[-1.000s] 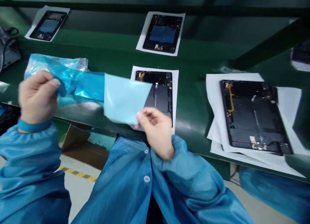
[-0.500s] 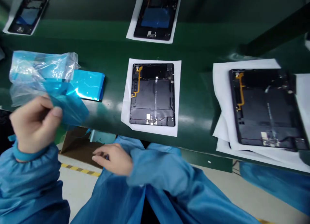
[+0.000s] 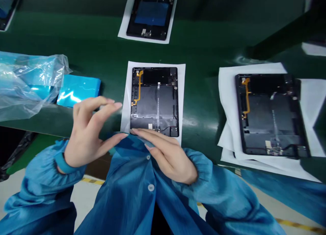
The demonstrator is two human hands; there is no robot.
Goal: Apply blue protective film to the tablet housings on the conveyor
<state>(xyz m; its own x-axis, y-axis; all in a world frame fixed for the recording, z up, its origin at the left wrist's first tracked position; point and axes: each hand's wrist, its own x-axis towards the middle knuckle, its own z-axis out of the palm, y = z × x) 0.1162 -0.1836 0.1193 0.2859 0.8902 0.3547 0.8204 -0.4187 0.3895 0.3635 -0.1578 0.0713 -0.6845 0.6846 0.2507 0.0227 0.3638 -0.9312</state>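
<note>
My right hand [image 3: 166, 153] is at the table's front edge, its fingers and thumb pinched on a thin blue film [image 3: 136, 139]. Much of that film blends with the blue coat behind it. Close by on the left, my left hand [image 3: 93, 130] has its fingers apart, and its thumb tip is near the film's left end; I cannot tell if they touch. Just beyond both hands, an opened tablet housing [image 3: 155, 101] with an orange flex cable and a pale ribbon lies on a white sheet [image 3: 125, 118]. My right fingers cover part of its lower edge.
A stack of shiny blue film-covered pieces [image 3: 78, 89] lies left, beside a clear plastic bag [image 3: 30, 79] of blue pieces. Another tablet housing [image 3: 272, 116] rests on layered white sheets at right. A third housing [image 3: 150, 16], with a blue panel, is at the back.
My left hand has moved right from beside the bag, and its fingers have spread. My right hand has risen from my lap to the table edge and now grips the blue film.
</note>
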